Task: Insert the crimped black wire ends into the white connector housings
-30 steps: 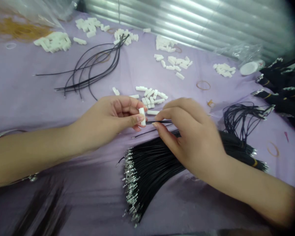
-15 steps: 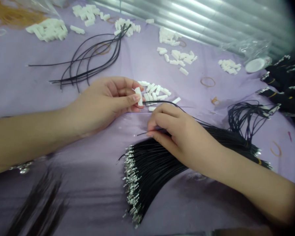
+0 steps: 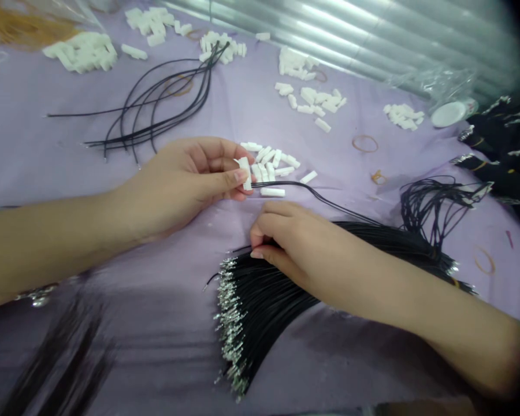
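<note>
A small white plastic connector housing (image 3: 245,173) is pinched between the thumb and fingers of my left hand (image 3: 199,170). A few thin black wires (image 3: 286,184) run out of its right side and curve back toward the large bundle of black wires (image 3: 277,294). My right hand (image 3: 294,242) is at the top edge of that bundle, thumb and forefinger closed. A single black wire (image 3: 241,250) meets its fingertips, its end pointing left. Silver crimped terminals (image 3: 231,323) line the bundle's left end. Just beyond my left fingertips lie several loose white housings (image 3: 266,172).
Purple cloth (image 3: 164,346) covers the table. Further back are more white housings (image 3: 84,52), a looped group of black wires (image 3: 169,121) and orange rubber bands (image 3: 26,26). Tied black wire bundles (image 3: 498,156) lie at the right, beside a white round lid (image 3: 448,114).
My right hand has moved down and slightly left, onto the top edge of the bundle, bringing the single wire's end down with it. My left hand keeps its hold on the housing.
</note>
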### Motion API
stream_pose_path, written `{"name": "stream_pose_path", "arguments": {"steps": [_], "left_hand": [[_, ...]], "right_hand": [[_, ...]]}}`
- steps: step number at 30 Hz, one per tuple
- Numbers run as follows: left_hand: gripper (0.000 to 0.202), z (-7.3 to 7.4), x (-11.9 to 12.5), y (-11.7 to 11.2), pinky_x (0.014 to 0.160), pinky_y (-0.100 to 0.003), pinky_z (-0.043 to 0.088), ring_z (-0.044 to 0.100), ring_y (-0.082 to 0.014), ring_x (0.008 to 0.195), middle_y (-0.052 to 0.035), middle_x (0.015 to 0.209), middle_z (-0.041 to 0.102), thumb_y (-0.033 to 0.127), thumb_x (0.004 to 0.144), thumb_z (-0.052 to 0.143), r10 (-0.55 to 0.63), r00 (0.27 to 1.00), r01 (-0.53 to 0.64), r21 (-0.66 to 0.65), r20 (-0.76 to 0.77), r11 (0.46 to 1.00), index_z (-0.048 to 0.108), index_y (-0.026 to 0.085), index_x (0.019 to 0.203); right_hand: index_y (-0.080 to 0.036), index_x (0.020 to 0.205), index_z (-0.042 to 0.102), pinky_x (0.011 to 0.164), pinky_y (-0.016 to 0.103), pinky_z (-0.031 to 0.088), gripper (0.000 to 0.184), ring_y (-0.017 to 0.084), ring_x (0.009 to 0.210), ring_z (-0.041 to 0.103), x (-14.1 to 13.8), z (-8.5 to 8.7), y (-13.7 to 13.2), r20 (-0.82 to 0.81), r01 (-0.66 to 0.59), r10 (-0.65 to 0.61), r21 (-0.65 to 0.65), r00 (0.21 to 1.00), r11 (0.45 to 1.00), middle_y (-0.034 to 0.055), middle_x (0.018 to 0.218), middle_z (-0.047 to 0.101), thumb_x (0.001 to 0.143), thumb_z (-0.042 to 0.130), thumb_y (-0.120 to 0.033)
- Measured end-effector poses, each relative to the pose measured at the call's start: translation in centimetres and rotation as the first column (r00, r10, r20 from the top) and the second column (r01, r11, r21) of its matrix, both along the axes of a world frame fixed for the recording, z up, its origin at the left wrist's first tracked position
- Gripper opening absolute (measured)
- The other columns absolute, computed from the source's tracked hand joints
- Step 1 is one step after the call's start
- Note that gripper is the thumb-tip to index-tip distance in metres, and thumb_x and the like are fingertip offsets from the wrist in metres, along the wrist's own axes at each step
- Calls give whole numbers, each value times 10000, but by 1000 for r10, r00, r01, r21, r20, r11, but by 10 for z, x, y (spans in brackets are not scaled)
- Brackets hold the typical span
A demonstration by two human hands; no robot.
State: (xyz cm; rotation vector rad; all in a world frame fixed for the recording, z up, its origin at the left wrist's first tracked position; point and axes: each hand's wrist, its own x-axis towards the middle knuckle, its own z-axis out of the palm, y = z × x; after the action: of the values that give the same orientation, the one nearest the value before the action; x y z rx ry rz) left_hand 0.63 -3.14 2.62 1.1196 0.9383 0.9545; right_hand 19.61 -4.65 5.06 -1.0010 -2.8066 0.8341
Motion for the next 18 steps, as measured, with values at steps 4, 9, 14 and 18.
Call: {"name": "stream_pose_path", "arguments": {"steps": [4, 9, 14, 18], "left_hand": [[111, -1, 0, 0, 729, -177, 469, 591, -76, 738, 3, 775, 640, 148, 808, 647, 46, 999, -47, -17, -19, 999, 650, 157, 919], [108, -3, -1, 1, 675, -188, 479, 590, -85, 683, 6, 732, 644, 187, 775, 686, 47, 999, -47, -1, -18, 999, 680, 200, 882], [138, -3, -2, 1, 689, -184, 478, 584, -83, 690, 8, 769, 649, 213, 764, 705, 36, 999, -36, -20, -2, 999, 679, 198, 899], [179, -1, -2, -1, 701, -197, 483, 600, -94, 704, -5, 795, 667, 203, 761, 709, 53, 999, -53, -3, -2, 999, 683, 176, 936]], "right_hand": [[-135, 833, 530, 725, 259, 413, 88, 139, 807, 494, 3, 2, -5, -62, 50, -50, -3, 997, 999, 50, 866, 561, 890, 472, -102], [-165, 821, 562, 633, 210, 397, 76, 89, 670, 507, 5, 9, -1, -200, 192, -225, -172, 953, 966, -24, 746, 589, 866, 521, -119], [-154, 810, 596, 746, 221, 419, 86, 97, 797, 546, 6, 13, 1, -315, 162, -227, -217, 922, 962, 0, 844, 611, 833, 538, -94], [-155, 803, 563, 661, 204, 411, 77, 80, 708, 508, 8, 14, 1, -402, 204, -290, -243, 868, 948, -16, 759, 568, 849, 513, -119]]}}
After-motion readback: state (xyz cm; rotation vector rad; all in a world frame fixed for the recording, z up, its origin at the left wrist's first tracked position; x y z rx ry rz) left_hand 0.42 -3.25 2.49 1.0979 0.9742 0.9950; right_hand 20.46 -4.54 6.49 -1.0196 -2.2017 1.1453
